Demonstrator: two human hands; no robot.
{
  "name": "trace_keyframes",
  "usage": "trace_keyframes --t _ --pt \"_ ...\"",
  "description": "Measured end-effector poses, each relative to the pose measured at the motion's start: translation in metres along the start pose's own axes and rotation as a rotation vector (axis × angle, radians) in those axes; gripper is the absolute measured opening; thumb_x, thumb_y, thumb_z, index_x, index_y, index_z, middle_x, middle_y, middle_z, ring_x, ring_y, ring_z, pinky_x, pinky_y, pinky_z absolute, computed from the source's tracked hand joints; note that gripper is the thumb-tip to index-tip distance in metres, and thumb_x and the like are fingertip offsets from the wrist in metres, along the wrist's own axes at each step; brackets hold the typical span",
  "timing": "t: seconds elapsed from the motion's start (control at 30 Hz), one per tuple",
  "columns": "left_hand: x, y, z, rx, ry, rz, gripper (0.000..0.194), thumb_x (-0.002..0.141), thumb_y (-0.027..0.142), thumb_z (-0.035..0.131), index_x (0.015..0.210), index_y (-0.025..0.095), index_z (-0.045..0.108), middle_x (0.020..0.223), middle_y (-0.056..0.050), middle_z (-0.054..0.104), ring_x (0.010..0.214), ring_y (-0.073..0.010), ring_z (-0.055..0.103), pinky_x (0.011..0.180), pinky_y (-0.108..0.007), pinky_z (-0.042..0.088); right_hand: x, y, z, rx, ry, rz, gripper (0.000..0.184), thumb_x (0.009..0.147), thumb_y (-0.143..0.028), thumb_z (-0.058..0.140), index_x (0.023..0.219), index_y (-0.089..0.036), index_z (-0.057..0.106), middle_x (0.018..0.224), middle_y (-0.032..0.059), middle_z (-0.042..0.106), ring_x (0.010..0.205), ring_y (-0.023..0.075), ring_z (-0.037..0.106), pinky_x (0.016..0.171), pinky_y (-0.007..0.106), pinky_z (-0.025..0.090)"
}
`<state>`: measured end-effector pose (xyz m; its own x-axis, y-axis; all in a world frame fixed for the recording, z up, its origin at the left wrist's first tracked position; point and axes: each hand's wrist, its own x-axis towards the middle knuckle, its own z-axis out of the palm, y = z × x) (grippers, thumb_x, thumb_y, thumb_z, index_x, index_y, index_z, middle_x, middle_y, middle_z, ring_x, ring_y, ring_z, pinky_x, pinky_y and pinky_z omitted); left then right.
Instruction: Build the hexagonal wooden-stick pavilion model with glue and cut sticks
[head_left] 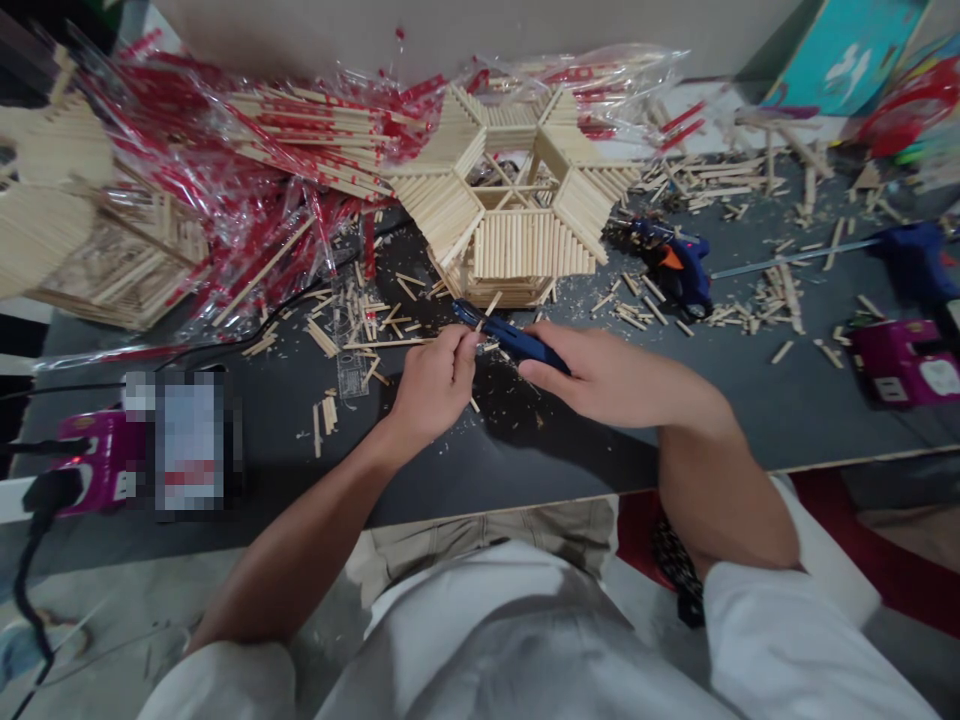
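Note:
My left hand (435,385) is closed, pinching a thin wooden stick (491,303) between thumb and fingers. My right hand (611,375) is wrapped round a dark blue hand cutter (525,345); its exact kind is hard to make out. The cutter's front end lies across the stick, close to my left fingertips. Just beyond both hands stands a lantern-like frame built of wooden sticks (529,245), with a star-shaped top and open middle. Short cut stick pieces (322,338) lie scattered on the dark table (480,470) around my hands.
Plastic-wrapped bundles of sticks (307,140) pile up at the back left. Another stick structure (127,250) stands far left. A blue glue gun (679,265) lies right of the frame, a second glue gun (915,260) farther right. Purple power blocks (904,365) and a phone (191,440) are at the sides.

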<state>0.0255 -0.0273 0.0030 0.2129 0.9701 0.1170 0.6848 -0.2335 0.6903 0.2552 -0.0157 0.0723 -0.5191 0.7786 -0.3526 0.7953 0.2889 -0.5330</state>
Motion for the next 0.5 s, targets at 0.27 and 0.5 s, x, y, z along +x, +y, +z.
trace_keyframes --t 0.27,0.5 --pt "-0.001 0.002 0.000 -0.032 -0.003 -0.007 0.037 0.110 0.040 0.037 0.102 0.018 0.066 0.066 -0.001 0.068 0.063 -0.0163 0.065 0.067 -0.030 0.044 0.003 -0.007 -0.001 -0.072 -0.018 0.100 0.044 0.107 -0.057 0.043 0.087 -0.021 0.059 0.083 0.0065 0.074 0.072 0.0206 0.062 0.067 0.030 0.036" --pt "0.000 -0.009 0.009 -0.072 -0.034 -0.038 0.038 0.112 0.042 0.032 0.103 0.019 0.061 0.066 0.000 0.066 0.062 -0.0167 0.063 0.068 -0.031 0.045 0.011 -0.009 0.008 -0.176 -0.005 0.123 0.050 0.105 -0.064 0.043 0.086 -0.020 0.058 0.084 0.0103 0.074 0.073 0.0233 0.065 0.064 0.031 0.032"
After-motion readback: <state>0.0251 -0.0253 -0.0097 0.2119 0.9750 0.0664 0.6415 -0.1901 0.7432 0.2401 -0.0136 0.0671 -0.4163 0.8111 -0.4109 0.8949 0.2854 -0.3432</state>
